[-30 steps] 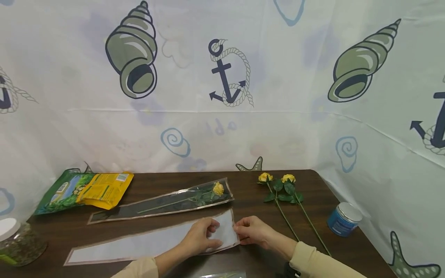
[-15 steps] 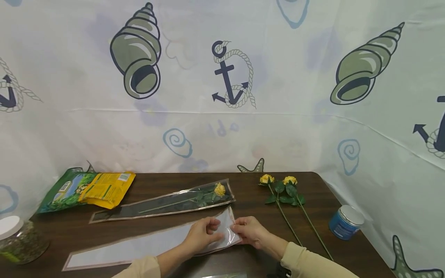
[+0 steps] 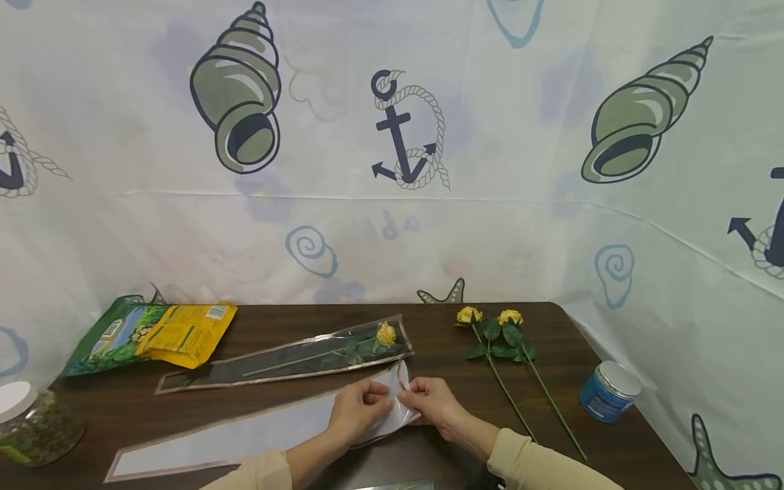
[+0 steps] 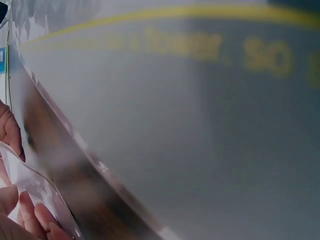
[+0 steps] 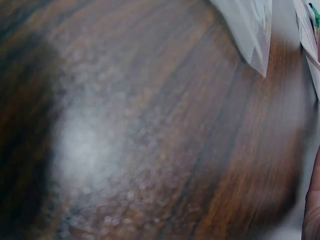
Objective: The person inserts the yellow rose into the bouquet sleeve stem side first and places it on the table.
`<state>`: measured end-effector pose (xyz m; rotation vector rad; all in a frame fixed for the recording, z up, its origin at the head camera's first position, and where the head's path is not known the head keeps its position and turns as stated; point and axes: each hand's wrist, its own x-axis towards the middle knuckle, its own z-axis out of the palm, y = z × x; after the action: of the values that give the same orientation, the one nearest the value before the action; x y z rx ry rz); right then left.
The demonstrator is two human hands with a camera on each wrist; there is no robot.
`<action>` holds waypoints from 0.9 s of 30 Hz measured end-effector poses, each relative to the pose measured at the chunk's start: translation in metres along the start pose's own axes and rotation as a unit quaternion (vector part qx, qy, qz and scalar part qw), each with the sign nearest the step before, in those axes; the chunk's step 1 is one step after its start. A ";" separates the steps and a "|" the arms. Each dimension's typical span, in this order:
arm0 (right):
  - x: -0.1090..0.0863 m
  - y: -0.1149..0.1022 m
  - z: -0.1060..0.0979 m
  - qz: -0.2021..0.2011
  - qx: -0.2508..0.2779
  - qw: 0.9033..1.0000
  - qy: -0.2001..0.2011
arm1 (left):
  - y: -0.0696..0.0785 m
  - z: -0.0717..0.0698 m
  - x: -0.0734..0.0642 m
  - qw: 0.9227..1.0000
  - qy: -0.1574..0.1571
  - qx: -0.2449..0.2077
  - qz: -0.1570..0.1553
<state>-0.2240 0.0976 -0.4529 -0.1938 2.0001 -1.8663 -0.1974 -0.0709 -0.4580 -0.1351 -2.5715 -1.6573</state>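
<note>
A long tapered white flower sleeve [image 3: 233,439] with a pinkish-gold border lies slantwise on the dark wooden table, its wide end lifted and bunched between the hands. My left hand [image 3: 363,410] holds the sleeve near that end with thumb and curled fingers. At the end's edge my right hand [image 3: 436,408] pinches the film. In the left wrist view, clear film [image 4: 37,182] lies about the left fingers [image 4: 30,215]. Only part of the right hand [image 5: 312,200] shows in the right wrist view.
Behind lies another sleeve [image 3: 282,371] with a yellow rose [image 3: 386,334] inside. Two yellow roses [image 3: 510,318] lie at the right, beside a blue tin [image 3: 610,392]. A green-yellow bag [image 3: 153,337] and a lidded jar [image 3: 39,429] stand left. Clear film [image 3: 395,486] shows at the front edge.
The wide end of the white sleeve has lifted and bunched up. My right hand has moved slightly left, and the left thumb has come closer to its fingers.
</note>
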 end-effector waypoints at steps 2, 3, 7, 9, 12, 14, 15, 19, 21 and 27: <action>0.001 0.000 -0.001 0.001 0.002 1.000 0.001 | 0.001 0.000 0.000 1.000 0.003 0.000 -0.002; 0.001 0.001 -0.001 0.003 0.001 1.000 0.001 | 0.001 0.001 0.000 1.000 0.004 -0.003 -0.004; 0.001 0.001 -0.005 0.017 0.001 1.000 0.017 | 0.001 0.001 0.000 1.000 0.010 -0.011 -0.011; 0.001 0.000 -0.007 0.024 0.002 0.999 0.026 | 0.001 0.001 -0.001 1.000 0.011 -0.022 -0.015; 0.002 0.000 -0.011 0.027 0.003 0.999 0.031 | 0.000 0.000 -0.001 0.998 0.008 -0.051 -0.022; 0.004 0.000 -0.013 0.029 -0.002 0.999 0.031 | -0.002 -0.001 0.000 0.997 0.007 -0.076 -0.029; 0.005 0.000 -0.014 0.029 -0.006 0.999 0.031 | -0.003 -0.001 0.001 0.996 0.007 -0.088 -0.034; 0.009 -0.002 -0.017 0.038 -0.033 0.998 0.037 | -0.008 -0.002 0.006 0.989 0.008 -0.136 -0.061; 0.010 -0.004 -0.018 0.046 -0.046 0.997 0.039 | -0.009 -0.004 0.008 0.986 0.013 -0.153 -0.069; 0.013 -0.006 -0.026 0.036 -0.048 0.998 0.008 | -0.007 -0.007 0.009 0.982 0.017 -0.175 -0.067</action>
<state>-0.2465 0.1163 -0.4483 -0.1309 2.0813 -1.7355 -0.2066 -0.0799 -0.4605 0.0473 -2.2846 -2.1273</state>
